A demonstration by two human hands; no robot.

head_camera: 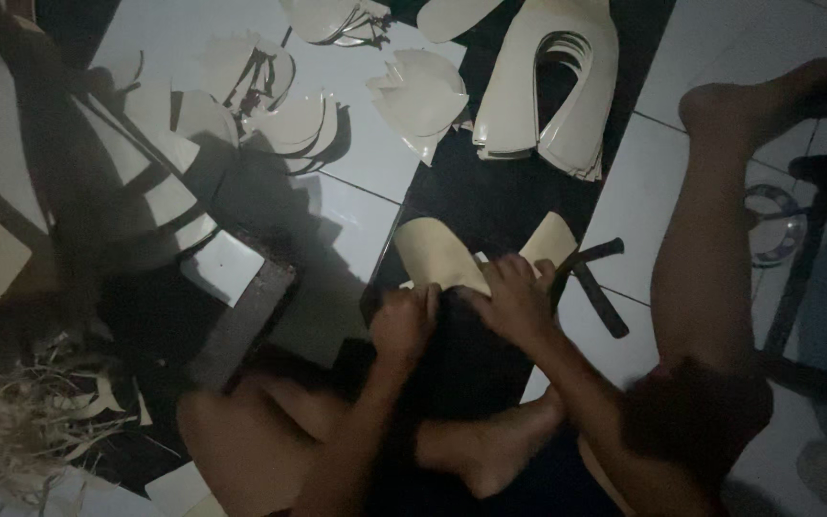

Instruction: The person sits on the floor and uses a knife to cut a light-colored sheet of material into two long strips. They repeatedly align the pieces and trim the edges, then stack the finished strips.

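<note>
Head view: the person is sitting on a pale tiled floor with a dark mat running from 12 o'clock down toward the lap. The left hand and the right hand are meeting near the centre of the frame, both closing around one cream-coloured curved piece that is lying on the mat just above the fingers. The left hand is curling narrow over its lower edge; the right hand is pressing flat on its right side, fingers bent. A second cream piece is poking out at 1 o'clock from the right hand.

A dark hammer is lying just to the right of the right hand, at 3 o'clock. One stack of U-shaped cream cutouts is sitting at 12 o'clock. Roughly five loose piles of curved cream pieces are spreading from 10 to 12 o'clock; the dim light is making an exact count impossible. Thin trimmings are piling up at 8 o'clock. One dark block is resting at 9 o'clock.
</note>
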